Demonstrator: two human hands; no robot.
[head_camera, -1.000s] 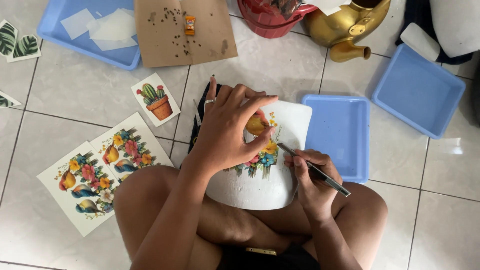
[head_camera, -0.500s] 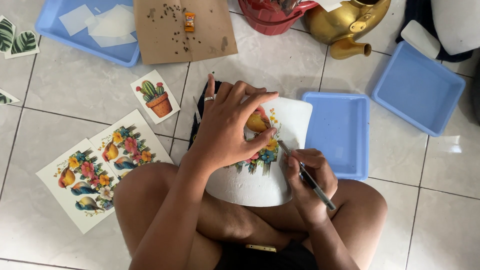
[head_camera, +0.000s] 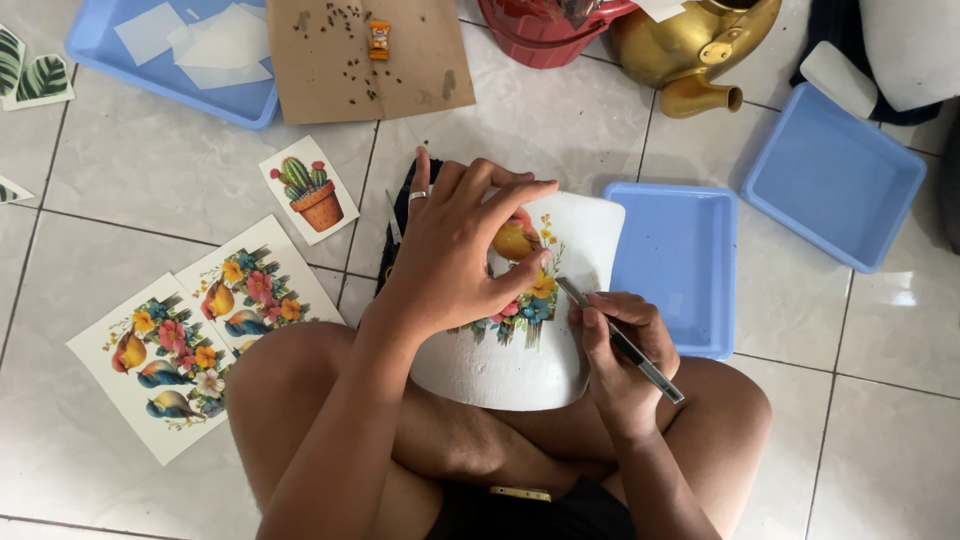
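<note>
A white curved object (head_camera: 520, 365) rests on my crossed legs, with a flower-and-bird picture (head_camera: 520, 300) stuck on its top. My left hand (head_camera: 455, 250) lies over that picture, thumb and forefinger pinched on its upper edge, a ring on one finger. My right hand (head_camera: 620, 350) grips a thin grey tool (head_camera: 620, 338) like a pen; the tip touches the picture's right side beside my left thumb.
Two floral bird sheets (head_camera: 205, 335) and a cactus-pot picture (head_camera: 308, 190) lie on the tiled floor at left. Blue trays (head_camera: 680, 265) (head_camera: 835, 175) (head_camera: 160, 75) sit around me. A brown card (head_camera: 365, 55), a red bucket (head_camera: 545, 30) and a gold kettle (head_camera: 690, 50) stand behind.
My right hand has shifted the tool slightly along the picture's right edge. My left hand stays on the picture, fingers a little more pinched.
</note>
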